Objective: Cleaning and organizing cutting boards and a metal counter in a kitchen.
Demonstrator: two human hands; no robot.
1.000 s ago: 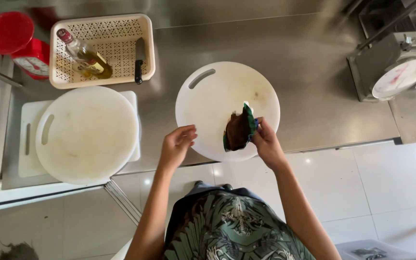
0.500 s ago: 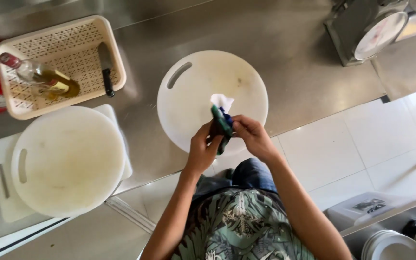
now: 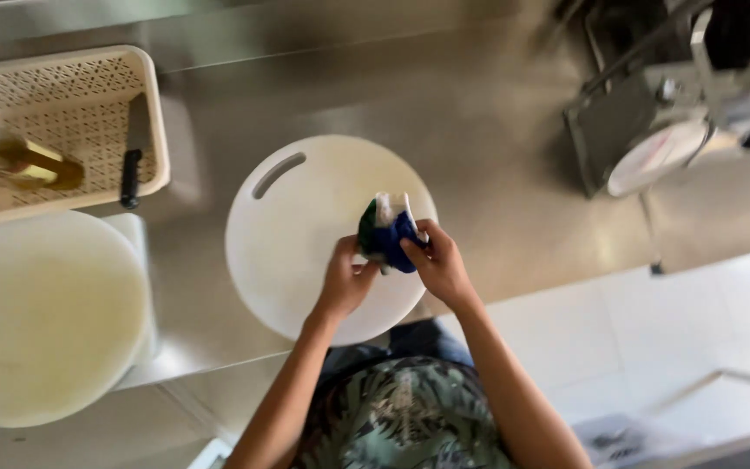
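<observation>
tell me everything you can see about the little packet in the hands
The packet is a small, soft, crinkled pouch, blue and green with a white strip at its top edge, likely plastic or foil. It is held upright above the round white cutting board, not resting on it. The left hand pinches its left side and the right hand its right. The picture is blurred, so finer detail is unclear.

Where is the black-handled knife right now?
In the head view, the knife lies at upper left, along the right inner edge of the beige perforated basket, beside a glass bottle and left of the round white cutting board.
</observation>
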